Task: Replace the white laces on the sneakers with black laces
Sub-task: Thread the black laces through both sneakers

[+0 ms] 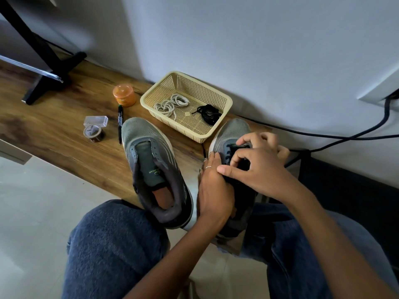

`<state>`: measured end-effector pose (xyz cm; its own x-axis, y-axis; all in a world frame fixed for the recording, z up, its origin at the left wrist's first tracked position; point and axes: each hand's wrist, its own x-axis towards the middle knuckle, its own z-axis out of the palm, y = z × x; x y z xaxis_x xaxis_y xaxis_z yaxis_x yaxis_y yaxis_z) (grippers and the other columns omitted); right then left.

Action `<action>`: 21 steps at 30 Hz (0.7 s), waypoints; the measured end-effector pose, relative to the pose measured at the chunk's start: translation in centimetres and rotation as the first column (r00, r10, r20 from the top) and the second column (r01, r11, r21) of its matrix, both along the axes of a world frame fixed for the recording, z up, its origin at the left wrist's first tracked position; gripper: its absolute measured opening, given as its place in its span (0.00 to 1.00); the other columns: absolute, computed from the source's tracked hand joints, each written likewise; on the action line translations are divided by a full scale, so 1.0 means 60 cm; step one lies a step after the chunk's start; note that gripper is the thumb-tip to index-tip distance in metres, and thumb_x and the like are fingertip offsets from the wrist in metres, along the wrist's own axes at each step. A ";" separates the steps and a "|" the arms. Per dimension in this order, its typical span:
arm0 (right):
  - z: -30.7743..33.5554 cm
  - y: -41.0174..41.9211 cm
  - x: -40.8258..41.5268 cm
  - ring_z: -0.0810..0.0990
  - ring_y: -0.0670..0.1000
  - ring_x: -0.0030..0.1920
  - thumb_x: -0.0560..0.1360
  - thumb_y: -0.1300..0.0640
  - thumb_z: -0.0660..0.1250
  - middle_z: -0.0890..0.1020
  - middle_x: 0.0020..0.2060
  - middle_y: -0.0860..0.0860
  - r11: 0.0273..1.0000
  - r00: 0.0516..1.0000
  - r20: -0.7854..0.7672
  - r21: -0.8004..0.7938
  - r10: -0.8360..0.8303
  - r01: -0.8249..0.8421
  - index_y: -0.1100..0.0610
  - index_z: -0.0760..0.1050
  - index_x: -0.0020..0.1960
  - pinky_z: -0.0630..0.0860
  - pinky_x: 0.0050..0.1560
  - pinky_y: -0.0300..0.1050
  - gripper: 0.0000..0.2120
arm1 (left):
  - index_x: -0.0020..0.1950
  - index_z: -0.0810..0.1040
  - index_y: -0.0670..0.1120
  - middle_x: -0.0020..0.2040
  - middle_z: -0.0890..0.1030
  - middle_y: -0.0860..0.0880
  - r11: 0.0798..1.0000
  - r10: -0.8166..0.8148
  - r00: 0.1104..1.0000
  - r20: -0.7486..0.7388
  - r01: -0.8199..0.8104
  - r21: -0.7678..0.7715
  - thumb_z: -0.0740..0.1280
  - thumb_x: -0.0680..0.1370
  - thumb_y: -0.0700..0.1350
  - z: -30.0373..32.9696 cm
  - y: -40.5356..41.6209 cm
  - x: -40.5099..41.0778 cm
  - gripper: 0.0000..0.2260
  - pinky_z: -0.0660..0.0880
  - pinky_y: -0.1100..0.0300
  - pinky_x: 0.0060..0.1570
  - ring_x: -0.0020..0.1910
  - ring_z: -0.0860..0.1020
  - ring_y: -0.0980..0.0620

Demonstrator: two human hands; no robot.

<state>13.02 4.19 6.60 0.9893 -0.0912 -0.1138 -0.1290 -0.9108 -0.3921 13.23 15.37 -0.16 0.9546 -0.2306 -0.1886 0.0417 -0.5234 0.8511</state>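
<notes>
The right hand (257, 167) pinches a black lace (234, 147) on the grey mesh sneaker (233, 130) at three o'clock. The left hand (212, 186), fingers pressed together, lies flat against that shoe's side.

The person wears dark blue jeans (112, 244) of a speckled denim weave, covering both legs at the near edge of the view. Both forearms are bare, with no sleeves showing. A thin silver ring (208, 167) circles one finger of the left hand (213, 190). The right hand (257, 167) wears nothing.
</notes>
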 end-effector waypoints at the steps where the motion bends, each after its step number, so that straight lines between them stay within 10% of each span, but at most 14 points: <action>1: 0.000 -0.001 0.000 0.53 0.44 0.65 0.69 0.33 0.66 0.66 0.57 0.36 1.000 1.000 0.004 0.014 0.004 -0.005 0.44 0.76 0.34 0.46 0.52 0.42 0.15 | 0.78 0.58 0.44 0.78 0.58 0.46 1.000 0.001 1.000 -0.002 -0.001 -0.004 0.55 0.80 0.34 0.002 0.000 0.000 0.25 0.56 0.51 0.75 0.78 0.54 0.50; 15: 0.007 -0.018 -0.008 0.53 0.40 0.68 0.72 0.50 0.71 0.66 0.62 0.32 0.924 0.998 -0.030 0.380 0.048 -0.033 0.48 0.79 0.35 0.48 0.65 0.47 0.08 | 0.78 0.57 0.43 0.78 0.58 0.46 1.000 0.006 0.999 -0.036 -0.006 -0.004 0.55 0.76 0.28 0.010 0.001 -0.001 0.30 0.54 0.54 0.76 0.78 0.53 0.52; 19: 0.022 -0.032 -0.010 0.55 0.37 0.69 0.71 0.56 0.73 0.68 0.64 0.35 0.824 0.998 -0.030 0.567 0.046 -0.021 0.49 0.80 0.35 0.51 0.57 0.17 0.07 | 0.78 0.58 0.43 0.78 0.59 0.47 1.000 0.011 0.999 -0.047 -0.011 -0.004 0.56 0.76 0.28 0.009 0.002 0.002 0.30 0.54 0.55 0.76 0.78 0.54 0.53; 21: 0.023 -0.041 -0.009 0.57 0.39 0.69 0.71 0.55 0.73 0.68 0.64 0.35 0.836 0.999 -0.042 0.549 0.029 -0.001 0.49 0.81 0.36 0.53 0.57 0.19 0.05 | 0.78 0.58 0.43 0.78 0.58 0.48 1.000 0.014 0.999 -0.052 -0.015 -0.001 0.56 0.76 0.28 0.008 0.001 0.002 0.31 0.54 0.55 0.76 0.78 0.54 0.53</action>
